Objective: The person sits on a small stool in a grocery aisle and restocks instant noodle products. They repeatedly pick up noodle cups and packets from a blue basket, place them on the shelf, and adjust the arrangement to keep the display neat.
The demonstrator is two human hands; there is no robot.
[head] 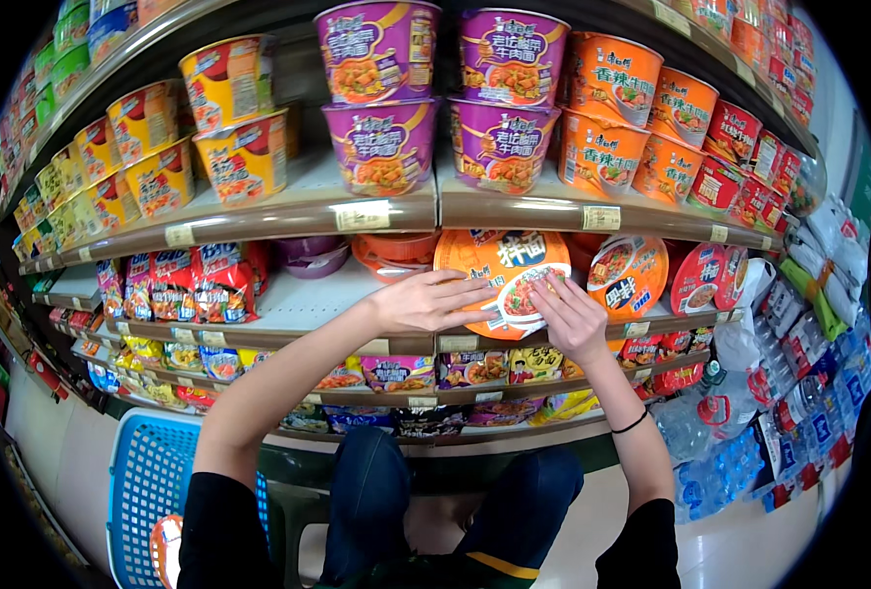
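Note:
An orange instant-noodle bowl [505, 250] stands on edge at the front of the middle shelf, its round printed lid turned towards me. My left hand [424, 300] lies with its fingers stretched over the lid's left side. At the lower right of the lid, my right hand [574, 313] presses its bent fingers against it. The bowl is between both hands; my thumbs are mostly hidden. To its right, another orange noodle bowl [630, 276] is propped the same way. Left of it, orange bowls [391, 254] and purple bowls [310, 254] sit farther back.
Purple noodle cups [380, 147] and orange cups [601, 151] stand stacked on the shelf above [406, 216]. Bagged noodles [222, 283] fill the left. A blue plastic basket [148, 449] is on the floor at left, water bottles [715, 412] at right. A dark stool [288, 508] stands by my knees.

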